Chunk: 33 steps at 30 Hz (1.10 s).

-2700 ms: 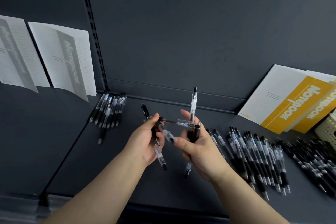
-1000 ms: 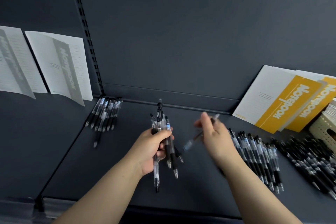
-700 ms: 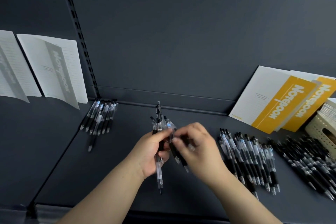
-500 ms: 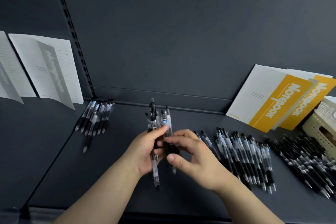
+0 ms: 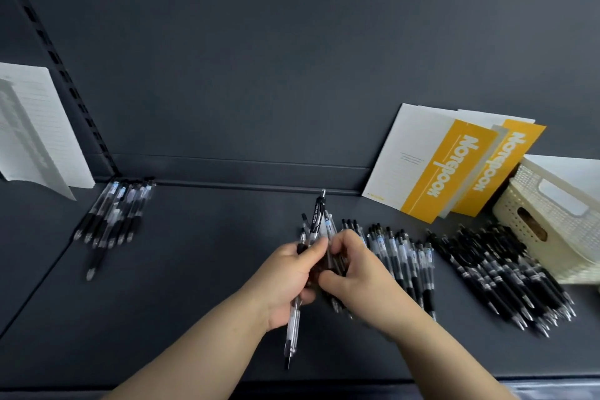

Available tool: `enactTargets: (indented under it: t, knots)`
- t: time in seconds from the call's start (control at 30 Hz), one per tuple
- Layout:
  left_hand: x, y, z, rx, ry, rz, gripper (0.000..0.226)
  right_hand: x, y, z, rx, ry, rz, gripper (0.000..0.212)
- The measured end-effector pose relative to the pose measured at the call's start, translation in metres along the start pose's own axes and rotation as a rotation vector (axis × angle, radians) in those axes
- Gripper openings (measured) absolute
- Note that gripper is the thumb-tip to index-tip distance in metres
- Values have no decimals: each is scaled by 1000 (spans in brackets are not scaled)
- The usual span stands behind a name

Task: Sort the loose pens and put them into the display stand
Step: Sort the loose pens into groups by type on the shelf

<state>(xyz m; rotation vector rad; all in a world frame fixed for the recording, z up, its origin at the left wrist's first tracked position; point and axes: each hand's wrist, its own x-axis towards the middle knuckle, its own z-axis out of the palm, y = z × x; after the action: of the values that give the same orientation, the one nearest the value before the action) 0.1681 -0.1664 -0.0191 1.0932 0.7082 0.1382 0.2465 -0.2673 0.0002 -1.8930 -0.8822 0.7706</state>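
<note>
Barely started, I reckon — left hand (image 5: 285,276) and right hand (image 5: 360,276) both grip a bundle of pens (image 5: 316,221) dead centre, one small sorted row (image 5: 113,214) lies on the shelf (image 5: 194,269) at 10 o'clock, two big piles (image 5: 496,269) wait at 3 o'clock.

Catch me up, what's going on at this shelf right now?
A person is sorting pens on a dark shelf. The left hand grips a bunch of pens, and the right hand pinches the same bunch, apparently evening it up. A small group of pens lies at the far left. A row of clear pens and a pile of black pens lie to the right, by a cream basket.
</note>
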Motion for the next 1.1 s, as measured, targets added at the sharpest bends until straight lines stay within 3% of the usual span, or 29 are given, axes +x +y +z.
enactTargets:
  t: [0.1, 0.23, 0.37, 0.53, 0.6, 0.7, 0.8, 0.93, 1.1]
  knots:
    - [7, -2, 13, -54, 121, -29, 29, -5, 12, -19, -81, 98, 42, 23]
    - [12, 0, 19, -168, 179, -37, 24, -6, 27, -40, -460, 258, 64, 22]
    - [12, 0, 25, -209, 151, -31, 26, -5, 34, -44, -714, 167, 70, 14]
    - [12, 3, 29, -307, 133, -27, 29, -4, 36, -47, -879, 143, -21, 27]
    - [11, 5, 33, -349, 140, -26, 30, -4, 36, -52, -805, 196, -111, 24]
    - [9, 5, 42, -415, 102, 8, 32, -5, 30, -55, -499, 223, -253, 12]
    - [7, 3, 56, -377, 53, 34, 30, -6, 22, -52, -119, 66, -174, 8]
    - [3, -1, 66, -326, 2, 70, 35, -7, 19, -46, 184, -35, -56, 18]
    - [9, -4, 93, -333, 16, 50, 35, -13, 37, -84, 321, -25, 22, 17]
